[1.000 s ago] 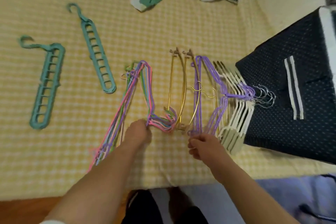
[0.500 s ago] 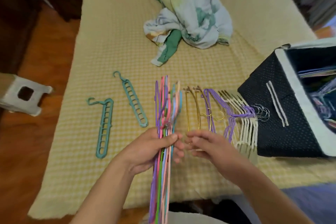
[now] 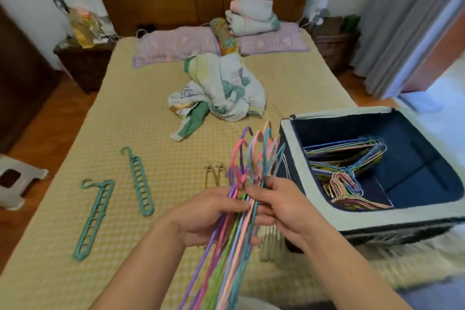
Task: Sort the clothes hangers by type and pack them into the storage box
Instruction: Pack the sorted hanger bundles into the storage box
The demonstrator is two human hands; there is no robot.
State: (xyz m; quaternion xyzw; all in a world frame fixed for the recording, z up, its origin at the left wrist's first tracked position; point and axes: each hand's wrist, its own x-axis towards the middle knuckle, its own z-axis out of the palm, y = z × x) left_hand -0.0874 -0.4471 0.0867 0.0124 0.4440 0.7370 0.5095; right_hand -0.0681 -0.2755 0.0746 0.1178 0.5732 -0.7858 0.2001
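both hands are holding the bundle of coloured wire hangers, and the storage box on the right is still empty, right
Not quite. The head view shows both the left hand and right hand holding the bundle of coloured wire hangers, but the storage box is not empty: a stack of coloured wire hangers already lies inside it.

Soft daylight, wide-angle view
Light enters from the right past the curtain (image 3: 402, 23); shadows stay faint, edges bend outward, and the hangers (image 3: 236, 221) look slightly blurred.
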